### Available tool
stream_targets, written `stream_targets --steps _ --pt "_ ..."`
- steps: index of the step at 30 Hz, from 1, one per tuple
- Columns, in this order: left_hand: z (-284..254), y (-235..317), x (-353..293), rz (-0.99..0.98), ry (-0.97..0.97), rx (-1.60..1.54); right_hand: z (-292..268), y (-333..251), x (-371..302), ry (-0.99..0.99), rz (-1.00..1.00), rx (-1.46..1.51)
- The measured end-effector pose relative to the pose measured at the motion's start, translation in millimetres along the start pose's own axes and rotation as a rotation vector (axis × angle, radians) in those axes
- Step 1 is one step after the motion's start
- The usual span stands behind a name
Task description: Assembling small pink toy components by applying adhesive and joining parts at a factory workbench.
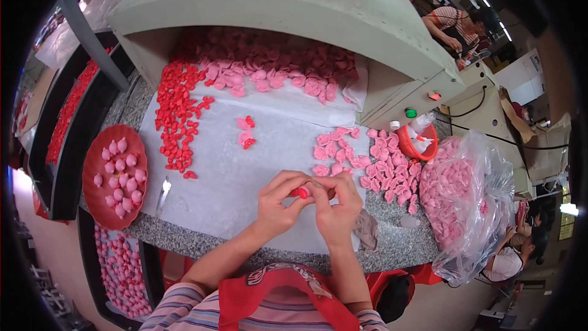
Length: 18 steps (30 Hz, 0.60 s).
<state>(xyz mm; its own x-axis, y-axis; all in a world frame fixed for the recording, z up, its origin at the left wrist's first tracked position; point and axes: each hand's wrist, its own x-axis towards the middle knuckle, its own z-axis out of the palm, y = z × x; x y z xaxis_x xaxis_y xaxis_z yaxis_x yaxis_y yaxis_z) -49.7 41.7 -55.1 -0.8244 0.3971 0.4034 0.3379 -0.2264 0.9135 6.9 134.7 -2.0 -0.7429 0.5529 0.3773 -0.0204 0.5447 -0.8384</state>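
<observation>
My left hand [277, 208] and my right hand [337, 207] meet over the white paper sheet [226, 196], fingertips closed together. Between them they pinch a small red and pink piece [301, 192], mostly hidden by the fingers. Just beyond my right hand lie several curled pink pieces [335, 150]. Farther up the sheet sits a pair of small pink pieces with red bits [246, 132]. Loose small red pieces [177, 119] spread along the sheet's left side. A metal tool with a flat end [163, 193] rests near the sheet's left edge.
A scalloped red tray [92, 153] with round pink pieces stands at left. Beyond the sheet rises a grey-green hooded machine [282, 3], pink pieces heaped beneath it. At right are a red basket [404, 144] and a clear plastic bag [490, 178] of pink pieces. Other people work farther right.
</observation>
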Motion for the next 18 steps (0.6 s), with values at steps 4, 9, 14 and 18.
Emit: stream_targets --steps 4,9,14,18 --pt "14 -12 -4 -0.019 0.002 -0.029 -6 21 -11 -0.025 0.187 0.241" --pt "2 -2 -13 -0.028 0.012 -0.035 17 32 -8 0.061 0.097 0.276" --pt "8 -12 -16 -0.092 0.013 -0.086 8 49 -15 -0.113 0.216 0.404" --pt "10 -24 -18 -0.074 0.016 -0.087 10 44 -14 0.001 0.196 0.319"
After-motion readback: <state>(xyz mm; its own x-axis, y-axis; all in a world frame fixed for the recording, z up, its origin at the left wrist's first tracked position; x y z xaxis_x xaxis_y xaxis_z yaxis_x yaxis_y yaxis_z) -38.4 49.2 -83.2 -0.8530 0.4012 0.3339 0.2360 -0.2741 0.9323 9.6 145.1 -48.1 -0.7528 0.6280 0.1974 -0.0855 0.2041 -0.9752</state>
